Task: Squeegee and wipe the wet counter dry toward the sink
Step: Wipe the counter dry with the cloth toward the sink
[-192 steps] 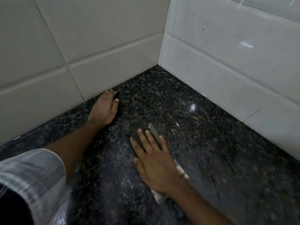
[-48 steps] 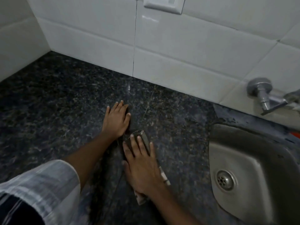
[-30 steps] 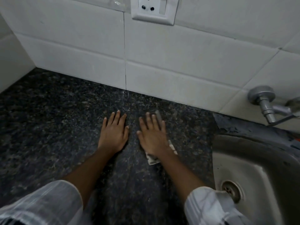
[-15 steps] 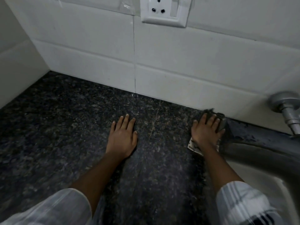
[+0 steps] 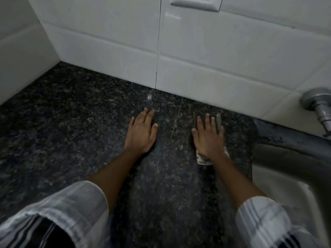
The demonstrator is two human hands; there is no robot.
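Both hands lie palm-down on the dark speckled granite counter [image 5: 71, 126], a little apart from each other. The left hand [image 5: 141, 133] is flat and open, fingers stretched toward the wall, with nothing beneath it. The right hand [image 5: 208, 138] is also spread flat, pressing down on a folded grey cleaning cloth [image 5: 215, 119]; the cloth's darker end pokes out beyond the fingertips, and a paler, patterned corner shows at the wrist. The fingers lie on top of it rather than curling around it.

The cloth sits near the back of the counter, close to the white glazed wall tiles [image 5: 215, 56] but not touching them, and to the left of the stainless steel sink [image 5: 286, 158], with a strip of bare granite between it and the sink's rim. The stone has a dull sheen; I cannot tell which parts are wet.

A grey metal tap [image 5: 318, 106] juts from the tiles above the sink at the right edge. The lower edge of a white wall socket plate [image 5: 195, 3] shows at the top. Both forearms come out of rolled white striped sleeves [image 5: 71, 212].
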